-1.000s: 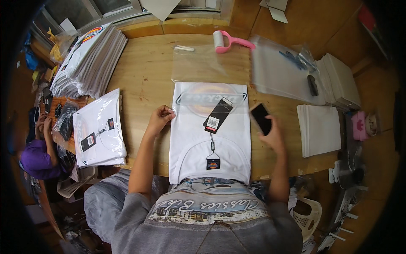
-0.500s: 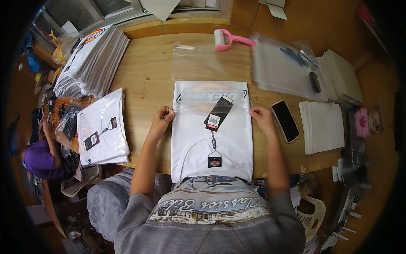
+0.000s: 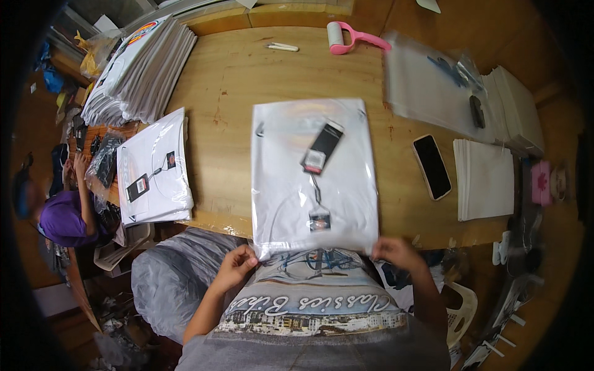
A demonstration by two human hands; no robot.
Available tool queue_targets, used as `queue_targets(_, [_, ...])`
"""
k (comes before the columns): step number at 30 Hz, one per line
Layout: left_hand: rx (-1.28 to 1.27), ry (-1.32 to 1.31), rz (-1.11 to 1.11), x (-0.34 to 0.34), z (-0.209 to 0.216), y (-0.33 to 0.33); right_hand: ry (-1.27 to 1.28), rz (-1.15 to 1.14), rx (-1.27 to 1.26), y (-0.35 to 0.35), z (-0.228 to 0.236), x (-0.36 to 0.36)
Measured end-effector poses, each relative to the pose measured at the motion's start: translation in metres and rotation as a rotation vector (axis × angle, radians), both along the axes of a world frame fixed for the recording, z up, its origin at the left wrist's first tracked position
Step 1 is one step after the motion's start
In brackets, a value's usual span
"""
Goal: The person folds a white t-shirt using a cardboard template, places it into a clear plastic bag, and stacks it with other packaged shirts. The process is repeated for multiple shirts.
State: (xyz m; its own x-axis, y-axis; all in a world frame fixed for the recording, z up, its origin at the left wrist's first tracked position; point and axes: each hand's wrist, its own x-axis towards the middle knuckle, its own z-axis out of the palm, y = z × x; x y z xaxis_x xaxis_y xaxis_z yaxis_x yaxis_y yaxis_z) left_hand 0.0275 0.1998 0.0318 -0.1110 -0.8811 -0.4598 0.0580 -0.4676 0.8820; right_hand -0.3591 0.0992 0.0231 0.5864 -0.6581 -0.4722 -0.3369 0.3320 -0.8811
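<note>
A folded white T-shirt (image 3: 281, 185) lies in front of me inside a clear plastic bag (image 3: 365, 210), its near end reaching the table's front edge. A black hang tag (image 3: 323, 147) on a cord rests on the shirt, above a dark neck label (image 3: 319, 221). My left hand (image 3: 238, 264) pinches the bag's near left corner. At the near right corner, my right hand (image 3: 399, 252) grips the plastic with closed fingers, slightly blurred. The bag now wraps the whole shirt.
Left stand a tall stack of folded white shirts (image 3: 139, 74) and bagged shirts (image 3: 158, 198). A pink lint roller (image 3: 356, 40) and small white tool (image 3: 283, 47) lie far back. Right are clear bags (image 3: 421, 86), a phone (image 3: 432, 167) and white sheets (image 3: 486, 179). Another person (image 3: 65, 219) sits far left.
Both hands have come toward me from the shirt's sides, drawing the bag down over its near end. The view has shifted slightly.
</note>
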Motion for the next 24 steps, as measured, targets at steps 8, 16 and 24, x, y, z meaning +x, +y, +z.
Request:
queue_targets(8, [-0.823, -0.627, -0.820, -0.105, 0.031, -0.100, -0.300, -0.902, -0.089, -0.083, -0.013, 0.028])
queue_targets(16, [-0.813, -1.237, -0.117, -0.089, -0.012, -0.277, -0.568, -0.951, 0.310, 0.028, -0.015, 0.055])
queue_targets(24, [-0.183, -0.727, -0.481, -0.075, 0.028, -0.371, -0.784, -0.944, 0.246, -0.060, -0.042, 0.098])
